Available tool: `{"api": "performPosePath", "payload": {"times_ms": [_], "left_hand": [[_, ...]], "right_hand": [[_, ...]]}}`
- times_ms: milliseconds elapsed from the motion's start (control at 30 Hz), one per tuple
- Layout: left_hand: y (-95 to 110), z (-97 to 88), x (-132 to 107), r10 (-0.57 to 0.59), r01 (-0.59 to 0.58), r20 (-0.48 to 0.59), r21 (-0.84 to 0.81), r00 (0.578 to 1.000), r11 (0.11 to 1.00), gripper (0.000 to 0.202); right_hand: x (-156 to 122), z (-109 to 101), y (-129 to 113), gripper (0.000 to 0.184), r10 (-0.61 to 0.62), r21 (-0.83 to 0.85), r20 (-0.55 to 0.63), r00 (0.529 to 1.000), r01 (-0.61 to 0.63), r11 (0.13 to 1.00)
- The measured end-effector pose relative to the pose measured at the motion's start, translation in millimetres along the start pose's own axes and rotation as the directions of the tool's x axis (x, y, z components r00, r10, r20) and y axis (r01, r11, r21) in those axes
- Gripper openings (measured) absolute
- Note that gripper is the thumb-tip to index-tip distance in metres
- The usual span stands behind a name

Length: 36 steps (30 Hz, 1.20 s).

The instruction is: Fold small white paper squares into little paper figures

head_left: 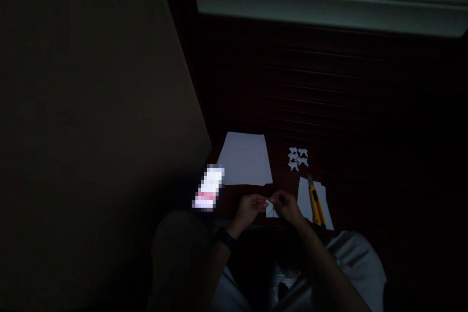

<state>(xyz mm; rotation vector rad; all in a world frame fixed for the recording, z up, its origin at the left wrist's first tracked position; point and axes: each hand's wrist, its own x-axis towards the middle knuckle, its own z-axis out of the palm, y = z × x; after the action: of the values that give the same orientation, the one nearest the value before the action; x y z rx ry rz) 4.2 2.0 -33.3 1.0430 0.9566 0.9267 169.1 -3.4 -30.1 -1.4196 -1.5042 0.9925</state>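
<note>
White creased paper [270, 212] shows in the head view at the near edge of the table [281, 173], fingers of the left hand [251, 205] and right hand [288, 205] seemingly clamped on its top, though gloom blurs the grip. Rightward, a yellow cutter [317, 206] lies on cut sheets [304, 199].

The one head-worn camera looks forward and down, with the hands [251, 205] small below centre.
</note>
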Motion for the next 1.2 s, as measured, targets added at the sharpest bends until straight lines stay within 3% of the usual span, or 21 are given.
{"api": "performPosePath", "payload": {"times_ms": [267,500,633,733,933,1067,1200], "left_hand": [[-4.0,-2.0,1.4,0.001,-0.001,-0.006,0.022,1.0,1.0,0.026],[2.8,-2.3,2.4,-0.054,0.054,-0.004,0.018,0.999,0.998,0.035],[11.5,-1.6,1.8,-0.058,0.054,0.065,0.059,0.996,0.997,0.039],[13.2,0.2,0.4,-0.029,0.023,0.038,0.158,0.999,0.987,0.042],[13.4,7.4,-5.0,0.205,-0.163,-0.01,0.568,0.979,0.806,0.032],[14.2,13.6,-6.6,0.289,-0.192,-0.023,0.695,0.957,0.693,0.027],[12.7,16.5,-5.8,0.304,-0.18,-0.029,0.751,0.952,0.636,0.024]], "right_hand": [[-1.9,0.8,-3.0,0.016,-0.032,-0.04,-0.008,0.999,0.032,0.999],[-1.0,2.6,-4.2,0.017,0.011,-0.035,-0.051,0.999,-0.012,0.999],[-0.7,2.0,-11.7,0.018,0.035,0.004,-0.075,0.997,-0.035,0.999],[-1.0,2.6,-15.3,0.019,0.049,0.008,-0.085,0.995,-0.049,0.999],[-2.1,7.4,-12.8,0.015,0.05,-0.039,-0.133,0.99,-0.056,0.998],[-4.4,10.9,-9.3,0.013,0.038,-0.09,-0.149,0.988,-0.052,0.995],[-6.9,13.6,-6.5,0.015,0.037,-0.062,-0.163,0.986,-0.047,0.997]]}}
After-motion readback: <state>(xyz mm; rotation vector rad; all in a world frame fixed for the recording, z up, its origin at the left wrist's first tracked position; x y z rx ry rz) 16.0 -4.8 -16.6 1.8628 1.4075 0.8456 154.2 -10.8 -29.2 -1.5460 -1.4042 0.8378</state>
